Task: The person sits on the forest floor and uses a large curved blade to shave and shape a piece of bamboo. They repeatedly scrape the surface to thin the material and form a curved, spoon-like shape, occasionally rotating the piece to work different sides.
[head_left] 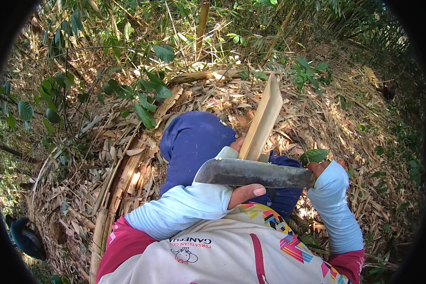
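My left hand (222,193), in a light blue fingerless sleeve, is closed around the lower part of a pale split piece of bamboo (262,118). The bamboo slants up and away, and its far end is cut to a slanted point. Across its lower part lies the broad dark blade of a machete (255,173), which hides the bamboo's near end. My left thumb shows just below the blade. My right hand (325,173), in a matching sleeve, grips the machete at the right; its fingers mostly hide the handle.
My bent knee in blue trousers (196,137) is left of the bamboo. Dry leaves and husks (222,102) cover the ground. A long split stem (123,184) lies at the left. Leafy saplings (149,94) and thin stalks stand beyond. A dark blue-green object (26,239) sits far left.
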### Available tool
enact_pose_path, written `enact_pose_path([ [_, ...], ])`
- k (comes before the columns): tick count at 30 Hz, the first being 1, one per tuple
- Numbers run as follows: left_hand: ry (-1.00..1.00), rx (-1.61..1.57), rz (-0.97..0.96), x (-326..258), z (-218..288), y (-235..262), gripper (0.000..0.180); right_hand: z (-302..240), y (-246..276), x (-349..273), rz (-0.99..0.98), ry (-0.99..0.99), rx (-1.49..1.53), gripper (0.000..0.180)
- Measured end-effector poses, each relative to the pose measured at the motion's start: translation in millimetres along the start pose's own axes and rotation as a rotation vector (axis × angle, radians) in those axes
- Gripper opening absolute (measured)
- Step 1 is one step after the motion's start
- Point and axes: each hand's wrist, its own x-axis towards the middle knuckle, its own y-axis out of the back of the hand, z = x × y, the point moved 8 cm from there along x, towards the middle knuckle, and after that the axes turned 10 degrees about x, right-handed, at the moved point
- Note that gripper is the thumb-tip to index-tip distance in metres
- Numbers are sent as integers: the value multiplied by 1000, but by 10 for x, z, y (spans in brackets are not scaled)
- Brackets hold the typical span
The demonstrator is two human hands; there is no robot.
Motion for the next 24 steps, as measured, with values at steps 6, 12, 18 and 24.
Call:
enact_pose_path([
  [6, -84, 53, 17, 70, -21, 18, 77, 36, 42, 41, -18, -52, -11, 35],
  [12, -138, 141, 129, 57, -9, 30, 67, 12, 163, 99, 16, -35, -87, 35],
  [18, -107, 210, 116, 50, -48, 14, 66, 401, 290, 266, -117, -359, -102, 31],
  [24, -148, 185, 152, -4, -83, 23, 63, 603, 597, 420, 197, -363, 63, 35],
])
